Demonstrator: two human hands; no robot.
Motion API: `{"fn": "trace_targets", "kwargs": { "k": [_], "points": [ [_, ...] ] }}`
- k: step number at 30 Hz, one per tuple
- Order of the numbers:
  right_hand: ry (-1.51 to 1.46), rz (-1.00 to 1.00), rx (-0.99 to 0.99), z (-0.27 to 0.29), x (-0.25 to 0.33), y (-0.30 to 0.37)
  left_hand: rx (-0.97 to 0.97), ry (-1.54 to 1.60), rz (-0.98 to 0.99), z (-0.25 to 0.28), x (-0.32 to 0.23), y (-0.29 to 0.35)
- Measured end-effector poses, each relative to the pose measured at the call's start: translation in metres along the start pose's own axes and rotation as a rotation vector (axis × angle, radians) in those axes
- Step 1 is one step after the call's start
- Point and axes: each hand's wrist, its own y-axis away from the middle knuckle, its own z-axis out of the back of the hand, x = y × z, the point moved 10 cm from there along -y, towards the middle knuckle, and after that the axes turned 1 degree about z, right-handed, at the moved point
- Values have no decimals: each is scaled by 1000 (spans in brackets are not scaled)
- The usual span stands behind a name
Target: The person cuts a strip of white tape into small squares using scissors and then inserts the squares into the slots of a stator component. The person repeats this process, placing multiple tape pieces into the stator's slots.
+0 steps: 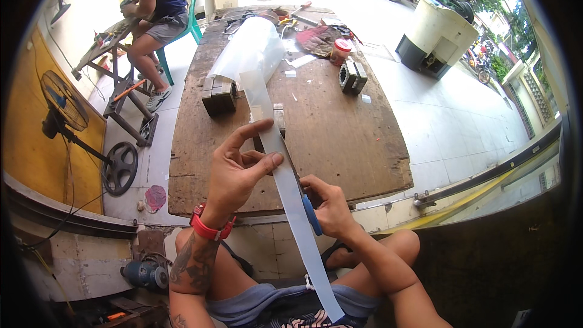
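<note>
A long, narrow, milky-translucent plastic strip (293,203) is held up between two bare hands, its far part seen over the worn brown wooden surface (346,152) and its near end over the person's grey-blue shorts (240,304). Its long axis is slanted from the upper left, away from the body, down to the lower right, toward the lap. The strip is flanked by the left hand (234,173) on its left side and by the right hand (331,206) on its right, so that its length passes between them. The far end is closer to the left hand; the near end is closer to the right. The left thumb is laid on the strip's face and the index fingertip is set farther up at its left edge, the strip being steadied in a loose pinch. The right fingers are closed around a blue-handled cutting tool, apparently scissors (312,214), held against the strip's right edge; how far its blades are parted cannot be told. The strip looks thin, smooth and straight-edged, greyish at the far part and tinted pale blue nearer the lap. Beyond its far end, a large clear plastic sheet in a loose roll (258,45) is rested on the surface, just behind a dark, squarish metal block (219,98).
</note>
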Motion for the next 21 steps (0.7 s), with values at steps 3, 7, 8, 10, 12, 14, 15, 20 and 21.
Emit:
{"fn": "trace_targets", "kwargs": {
  "k": [3,7,8,10,12,14,15,20,21],
  "points": [
    [11,-7,-4,1,-2,1,7,-3,6,-2,1,1],
    [10,-7,-17,3,-3,0,20,0,40,-7,6,3],
    [-13,-40,-12,2,-7,0,21,6,34,-7,5,3],
    [-10,-10,-19,2,-4,-1,23,8,18,-9,4,3],
    [-14,-3,-22,2,-3,-1,15,3,1,-9,2,3],
    [-30,1,-26,3,-2,-2,43,6,33,-15,6,6],
    [-5,14,-29,3,-1,-2,53,10,50,-17,8,7],
    [-46,-49,-8,3,-7,-2,57,30,37,-20,7,7],
    [-18,-21,-23,4,-4,-2,54,43,32,-20,6,7]
  ]
}}
